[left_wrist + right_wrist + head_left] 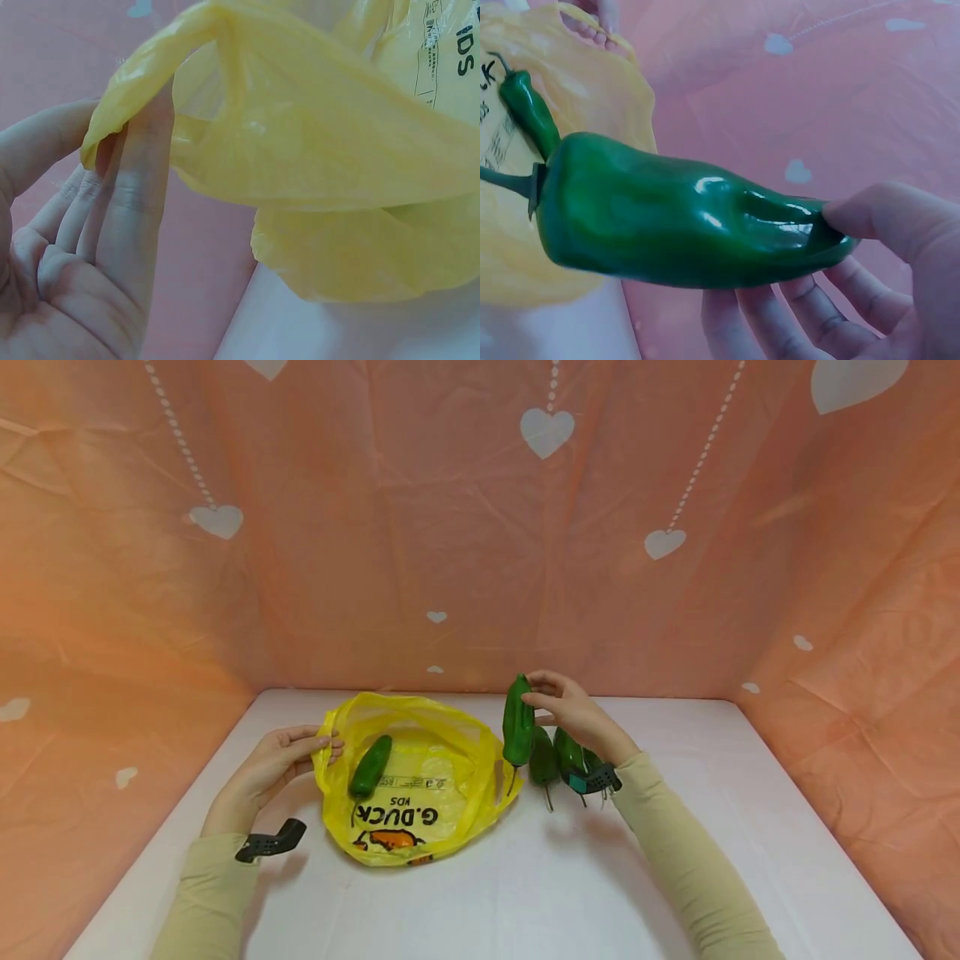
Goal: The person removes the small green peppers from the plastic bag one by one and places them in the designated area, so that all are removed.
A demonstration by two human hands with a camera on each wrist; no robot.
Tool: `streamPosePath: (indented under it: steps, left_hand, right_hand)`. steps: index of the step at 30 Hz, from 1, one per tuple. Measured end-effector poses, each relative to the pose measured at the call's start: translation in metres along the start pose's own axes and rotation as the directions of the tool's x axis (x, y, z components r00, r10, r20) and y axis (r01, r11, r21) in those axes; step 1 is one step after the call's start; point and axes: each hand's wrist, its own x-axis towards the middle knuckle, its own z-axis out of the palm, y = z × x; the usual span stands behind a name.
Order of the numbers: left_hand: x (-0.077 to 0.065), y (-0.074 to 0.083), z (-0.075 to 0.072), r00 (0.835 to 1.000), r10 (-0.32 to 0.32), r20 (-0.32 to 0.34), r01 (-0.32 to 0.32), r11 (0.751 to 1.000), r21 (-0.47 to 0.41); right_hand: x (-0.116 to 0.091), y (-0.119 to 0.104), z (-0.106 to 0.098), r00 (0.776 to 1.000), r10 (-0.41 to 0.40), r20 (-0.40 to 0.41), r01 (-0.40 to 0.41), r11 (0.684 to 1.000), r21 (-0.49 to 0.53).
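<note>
My left hand (273,766) pinches the left rim of a yellow plastic bag (457,777), thumb on one side and fingers on the other. The bag lies with its mouth spread, and one green pepper (371,767) rests inside on the printed plastic. In the right wrist view, my right hand (900,277) grips a large glossy green pepper (667,217) near its tip, stem pointing away from the palm. That held pepper hangs upright, stem down, close by the bag's right edge in the head view.
More green peppers (543,760) lie on the white table (525,893) beneath and beside my right hand, partly hidden by it. Orange cloth with white hearts (547,433) rises behind and along both sides of the table. Black wrist cameras (272,841) sit on both sleeves.
</note>
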Motion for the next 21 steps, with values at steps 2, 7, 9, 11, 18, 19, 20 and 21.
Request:
streamPosePath:
  steps: [2,7,9,11,18,19,20,21]
  left_hand:
    - [0.000,0.000,0.000,1.000,-0.003,-0.001,0.003,1.000,0.001]
    - [0.000,0.000,0.000,1.000,-0.006,0.000,0.006,1.000,0.001]
    - [0.000,0.000,0.000,1.000,-0.004,0.000,0.004,1.000,-0.002]
    - [0.000,0.000,0.000,1.000,-0.003,0.001,0.003,1.000,0.001]
    - [0.001,0.001,0.001,1.000,-0.005,0.003,0.005,1.000,0.004]
    - [0.001,0.001,0.001,1.000,-0.004,0.004,0.004,1.000,0.001]
    - [0.001,0.001,0.001,1.000,-0.002,0.006,0.002,1.000,-0.003]
    - [0.001,0.001,0.001,1.000,0.000,0.008,0.000,1.000,-0.011]
  right_hand:
    - [-0.003,0.001,-0.006,1.000,0.015,-0.013,-0.015,1.000,-0.011]
    - [-0.009,0.002,-0.018,0.999,0.030,-0.044,-0.032,0.999,-0.042]
    - [-0.011,0.003,-0.023,0.998,0.025,-0.049,-0.027,0.998,-0.049]
    - [-0.013,0.003,-0.028,0.998,0.027,-0.062,-0.030,0.998,-0.047]
    - [-0.023,0.007,-0.050,0.996,0.032,-0.089,-0.039,0.996,-0.076]
    - [-0.025,0.008,-0.053,0.995,0.034,-0.092,-0.042,0.996,-0.082]
    - [-0.027,0.009,-0.056,0.995,0.037,-0.093,-0.045,0.996,-0.082]
    - [-0.028,0.009,-0.059,0.995,0.041,-0.096,-0.049,0.996,-0.081]
